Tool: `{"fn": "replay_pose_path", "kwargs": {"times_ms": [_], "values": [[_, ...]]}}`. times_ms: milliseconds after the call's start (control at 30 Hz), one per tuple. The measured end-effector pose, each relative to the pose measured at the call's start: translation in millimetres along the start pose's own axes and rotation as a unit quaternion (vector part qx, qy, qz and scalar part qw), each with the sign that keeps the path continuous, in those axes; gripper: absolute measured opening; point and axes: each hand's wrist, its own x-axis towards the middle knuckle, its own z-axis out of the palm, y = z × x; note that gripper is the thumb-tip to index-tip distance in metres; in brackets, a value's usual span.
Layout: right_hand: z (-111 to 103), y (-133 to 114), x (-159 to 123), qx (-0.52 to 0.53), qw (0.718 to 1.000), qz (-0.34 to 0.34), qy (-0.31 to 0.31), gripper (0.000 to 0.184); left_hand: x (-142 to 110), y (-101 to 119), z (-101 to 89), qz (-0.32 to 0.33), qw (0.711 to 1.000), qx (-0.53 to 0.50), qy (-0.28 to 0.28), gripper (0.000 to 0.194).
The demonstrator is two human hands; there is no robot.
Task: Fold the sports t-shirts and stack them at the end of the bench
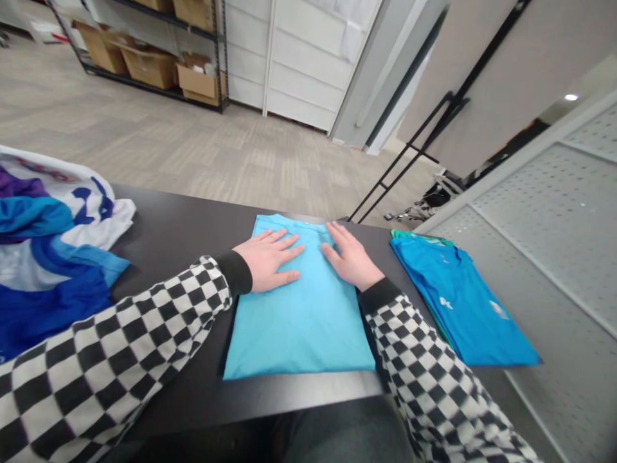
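Observation:
A light blue shirt (pixel 299 328), folded into a neat rectangle, lies flat in front of me with its collar edge at the far side. My left hand (pixel 267 257) rests palm down on its upper left part, fingers spread. On the upper right edge of the same shirt lies my right hand (pixel 349 254), its fingers stretched toward the collar. Neither hand grips anything. Both sleeves are black-and-white checkered with black cuffs.
The black table (pixel 193 225) carries a loose heap of jerseys (pixel 58 257) at the left. Folded blue shirts (pixel 463 296) are stacked at the right, beside a perforated grey panel (pixel 544 218). Across the floor stands a shelf with cardboard boxes (pixel 149 64).

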Motion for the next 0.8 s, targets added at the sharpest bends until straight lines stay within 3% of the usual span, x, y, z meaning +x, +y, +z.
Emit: {"fn": "replay_pose_path", "kwargs": {"times_ms": [67,100,233,367,467,533,667,800], "values": [[4.1,-5.9,-1.2,-0.010,0.995,0.019,-0.092,0.065,0.8,-5.5,-0.5,0.003,1.000,0.003,-0.006,0.081],[5.6,-7.3,-1.0,-0.013,0.993,0.029,-0.109,0.064,1.0,-8.0,-2.5,0.004,1.000,0.005,-0.006,0.081],[7.0,-7.0,0.9,0.001,0.994,0.031,-0.104,0.064,-6.6,2.3,-18.5,0.004,0.999,0.035,0.033,0.076],[7.8,-5.3,0.3,0.021,0.995,0.018,-0.092,0.064,-36.1,63.2,-22.3,0.061,0.994,0.035,0.087,0.070],[11.1,-5.0,0.9,0.034,0.996,0.006,-0.079,0.061,-65.6,110.7,-0.8,0.120,0.993,-0.003,0.022,0.075],[13.0,-5.5,1.9,0.042,0.997,0.004,-0.070,0.060,-79.2,125.3,16.9,0.139,0.990,-0.008,-0.020,0.081],[13.2,-8.8,2.5,0.043,0.997,0.006,-0.064,0.058,-86.4,124.0,30.3,0.160,0.986,0.036,-0.035,0.085],[12.3,-11.8,1.8,0.053,0.997,0.007,-0.052,0.057,-104.1,124.4,22.0,0.152,0.983,0.087,0.058,0.089]]}}
